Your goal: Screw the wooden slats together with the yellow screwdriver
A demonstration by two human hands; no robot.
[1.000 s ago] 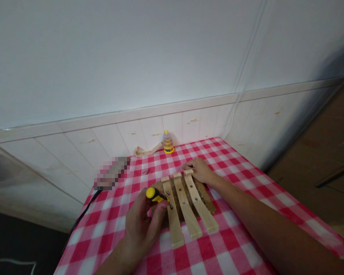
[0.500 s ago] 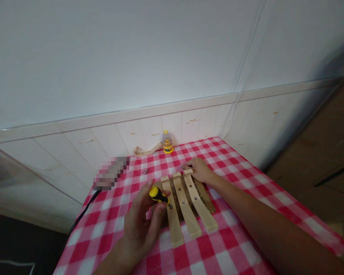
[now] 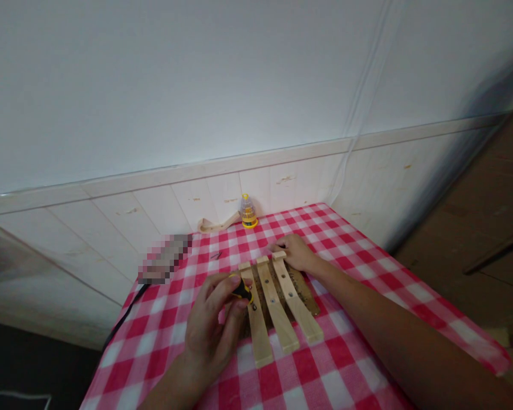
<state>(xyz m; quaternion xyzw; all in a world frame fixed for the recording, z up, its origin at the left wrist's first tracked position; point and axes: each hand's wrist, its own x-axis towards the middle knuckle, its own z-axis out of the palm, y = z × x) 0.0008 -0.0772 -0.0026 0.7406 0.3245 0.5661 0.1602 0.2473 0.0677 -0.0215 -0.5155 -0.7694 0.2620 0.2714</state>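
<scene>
My left hand (image 3: pixel 211 330) is closed around a small yellow-and-black screwdriver (image 3: pixel 241 290), whose tip touches the leftmost of three pale wooden slats (image 3: pixel 277 304). The slats lie side by side across a brown cork-like board (image 3: pixel 304 287) on the red-and-white checked tablecloth (image 3: pixel 325 364). My right hand (image 3: pixel 294 251) rests fingers-down on the far ends of the slats, pressing them; its fingers are curled over the slat tops.
At the table's far edge by the wall stand a yellow-based clear bit holder (image 3: pixel 248 211) and a curved wooden piece (image 3: pixel 216 225). A blurred-out object (image 3: pixel 162 259) with a black cable (image 3: pixel 123 322) lies at the left corner. Two small dark screws (image 3: pixel 216 255) lie beyond the slats.
My left fingers have shifted over the screwdriver handle, covering more of its yellow end, as if turning it. The right hand and the slats have stayed put.
</scene>
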